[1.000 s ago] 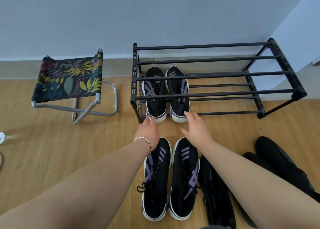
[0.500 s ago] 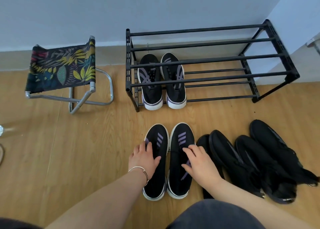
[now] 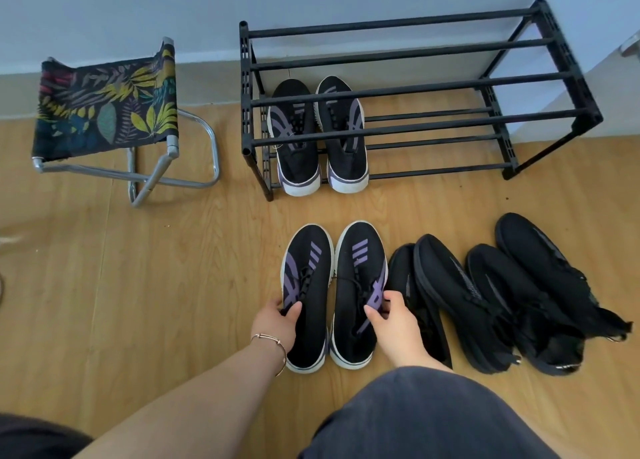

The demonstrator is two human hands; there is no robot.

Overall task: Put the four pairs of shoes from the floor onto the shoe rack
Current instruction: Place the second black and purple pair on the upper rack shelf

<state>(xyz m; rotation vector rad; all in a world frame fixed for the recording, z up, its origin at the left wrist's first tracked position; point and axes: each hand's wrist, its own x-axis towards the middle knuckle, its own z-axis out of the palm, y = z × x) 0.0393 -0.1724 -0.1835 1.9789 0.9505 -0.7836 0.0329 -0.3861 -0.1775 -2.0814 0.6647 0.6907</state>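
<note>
Second pair of four. The left hand grips the left sneaker at its outer edge; the right hand pinches the right sneaker near its laces. Both lie on the floor, at 6 o'clock from the shoe rack, whose lower tier holds a matching pair. Risk: loose laces may snag a rail, or a one-sided grip may tip a shoe. Sneakers: black knit, purple stripes, white soles. Two black pairs wait at 3 o'clock.
</note>
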